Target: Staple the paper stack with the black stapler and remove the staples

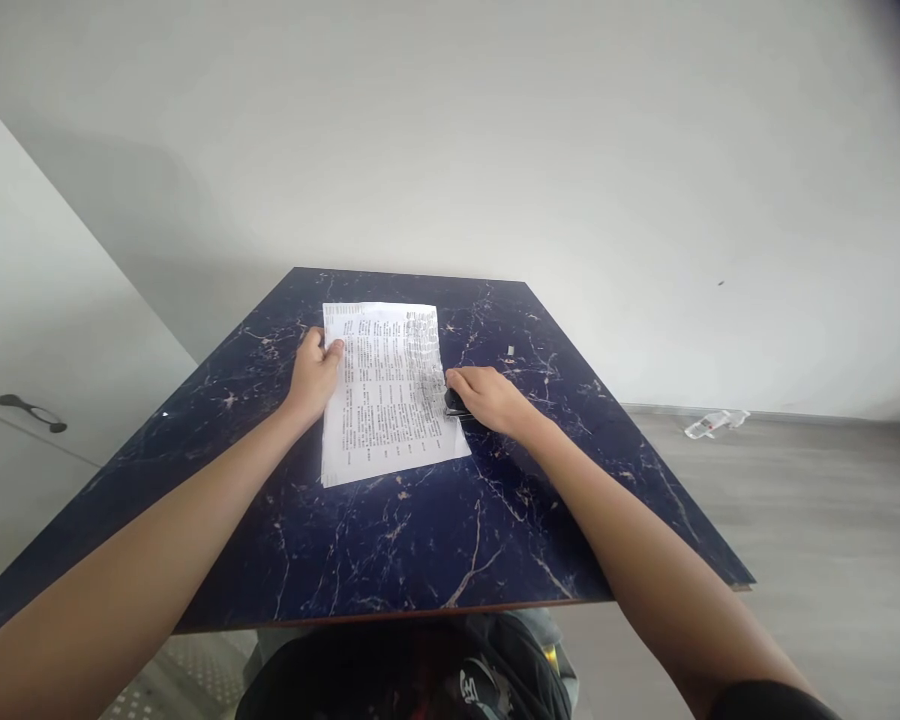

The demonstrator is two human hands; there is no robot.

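A stack of printed paper sheets (382, 400) lies on the dark blue marbled table (420, 550), its print running sideways. My left hand (317, 372) grips the stack's left edge, thumb on top and fingers at the side. My right hand (487, 395) is closed around a small black stapler (456, 402) at the right edge of the paper. The stapler's front end meets that edge; whether the paper is between its jaws cannot be made out.
A small light-coloured piece (511, 352) lies on the table to the right of the paper. A clear plastic item (716, 424) is on the floor by the wall. At the left stands a white cabinet (60, 300) with a dark handle.
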